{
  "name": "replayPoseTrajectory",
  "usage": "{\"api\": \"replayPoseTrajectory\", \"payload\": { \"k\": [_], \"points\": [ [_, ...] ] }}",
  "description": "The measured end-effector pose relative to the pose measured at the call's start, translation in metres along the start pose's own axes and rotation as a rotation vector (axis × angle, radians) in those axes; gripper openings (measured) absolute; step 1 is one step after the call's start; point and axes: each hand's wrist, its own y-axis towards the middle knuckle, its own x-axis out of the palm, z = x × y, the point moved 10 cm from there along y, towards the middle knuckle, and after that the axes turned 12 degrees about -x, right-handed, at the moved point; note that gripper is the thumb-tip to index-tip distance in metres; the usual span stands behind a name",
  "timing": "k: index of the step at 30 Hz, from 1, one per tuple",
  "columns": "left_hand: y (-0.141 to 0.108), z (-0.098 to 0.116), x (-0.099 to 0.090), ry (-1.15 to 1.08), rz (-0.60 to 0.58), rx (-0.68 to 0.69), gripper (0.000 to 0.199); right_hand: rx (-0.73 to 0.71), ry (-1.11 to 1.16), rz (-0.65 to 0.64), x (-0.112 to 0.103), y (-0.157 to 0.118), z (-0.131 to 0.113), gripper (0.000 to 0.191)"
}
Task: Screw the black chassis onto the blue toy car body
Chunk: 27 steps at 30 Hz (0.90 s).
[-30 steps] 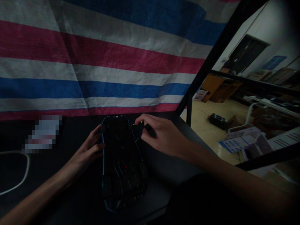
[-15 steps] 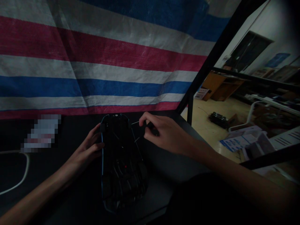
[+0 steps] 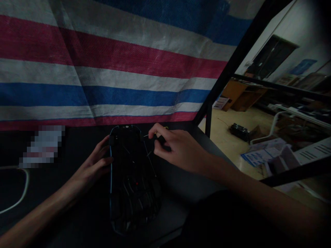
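A dark toy-like car with blue edges [image 3: 133, 179] lies on the black table [image 3: 181, 193], its underside facing up and its wheels showing. My left hand [image 3: 99, 160] rests against the car's left side, its fingers bent around that edge. Beyond the car's upper right side, my right hand [image 3: 173, 144] is curled, thumb and index finger around a thin tool [image 3: 146, 135] whose metal shaft points left toward the front wheel. The tool's handle is mostly hidden in the dark. A small yellow item [image 3: 165, 127] shows just behind my right index finger.
A striped red, white and blue sheet [image 3: 116, 75] hangs behind the table. A blurred-out pale item [image 3: 42, 146] and a white cable [image 3: 27, 186] lie at the left. Past the black frame [image 3: 227, 75] at the right are a wooden desk [image 3: 238, 93] and boxes [image 3: 269, 155].
My right hand has shifted slightly left with the tool. The small yellow item has come into view behind it. The whole view has moved a little, and my left hand stays at the car's side.
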Motion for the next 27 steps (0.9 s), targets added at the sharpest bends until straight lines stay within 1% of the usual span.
{"api": "replayPoseTrajectory", "payload": {
  "k": [4, 7, 8, 11, 13, 16, 18, 20, 22, 25, 27],
  "points": [
    [-0.006, 0.005, 0.004, -0.022, 0.008, 0.001, 0.078, 0.041, -0.15, -0.009, -0.002, 0.001, 0.007, 0.02],
    [-0.006, 0.005, 0.004, -0.022, 0.008, 0.004, 0.078, 0.068, -0.208, -0.014, -0.005, 0.0, 0.011, 0.028],
    [-0.006, 0.004, 0.004, -0.023, 0.005, 0.006, 0.078, 0.066, -0.201, -0.015, -0.006, -0.001, 0.01, 0.028],
    [-0.003, 0.002, 0.003, -0.022, -0.008, 0.013, 0.076, 0.026, -0.136, 0.001, -0.006, -0.001, 0.005, 0.016],
    [-0.003, 0.002, 0.002, -0.016, -0.002, 0.016, 0.076, -0.021, -0.108, 0.017, -0.006, 0.0, 0.001, 0.017],
    [-0.005, 0.004, 0.002, -0.015, 0.007, 0.014, 0.077, -0.12, -0.038, 0.005, 0.0, 0.003, -0.007, 0.018],
    [-0.007, 0.005, 0.004, -0.017, 0.013, 0.004, 0.079, -0.154, 0.015, 0.007, 0.001, 0.004, -0.011, 0.019],
    [-0.008, 0.005, 0.004, -0.019, 0.026, -0.007, 0.079, -0.132, 0.016, 0.02, 0.0, 0.005, -0.012, 0.017],
    [-0.007, 0.004, 0.002, -0.021, 0.032, -0.009, 0.078, -0.077, -0.028, 0.013, 0.0, 0.005, -0.012, 0.018],
    [-0.003, 0.001, 0.0, -0.017, 0.005, 0.001, 0.076, -0.009, -0.071, -0.012, 0.001, 0.003, -0.013, 0.018],
    [-0.001, -0.001, 0.0, -0.01, -0.021, 0.01, 0.074, -0.008, -0.06, 0.012, -0.001, 0.002, -0.013, 0.015]
  ]
}}
